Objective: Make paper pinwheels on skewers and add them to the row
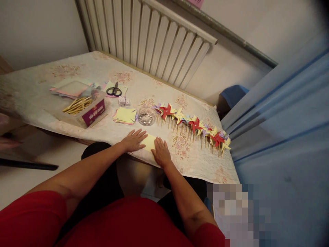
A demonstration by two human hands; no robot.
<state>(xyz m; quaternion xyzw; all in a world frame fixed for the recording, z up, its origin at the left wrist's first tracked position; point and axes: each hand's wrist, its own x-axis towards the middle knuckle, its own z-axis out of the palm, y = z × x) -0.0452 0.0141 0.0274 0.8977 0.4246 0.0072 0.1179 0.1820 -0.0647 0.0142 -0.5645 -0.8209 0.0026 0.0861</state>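
A yellow paper sheet [149, 142] lies flat near the table's front edge, between my two hands. My left hand [134, 140] rests on its left side, fingers stretched out and spread. On its right side lies my right hand [161, 151], also flat with fingers extended. Just beyond them stands a clear round dish [147, 116] of small shiny metal pieces. Left of that dish is a stack of coloured paper squares [125, 115], yellow on top. Finished paper pinwheels [194, 125] on sticks lie in a row to the right, in red, yellow, purple and blue.
A clear plastic box [94, 113] with wooden sticks [78, 104] stands at the left. Behind the stack are small white boxes [124, 101] and black-handled scissors [114, 90] on paper. A radiator [154, 41] runs along the back; a blue curtain [277, 120] hangs right.
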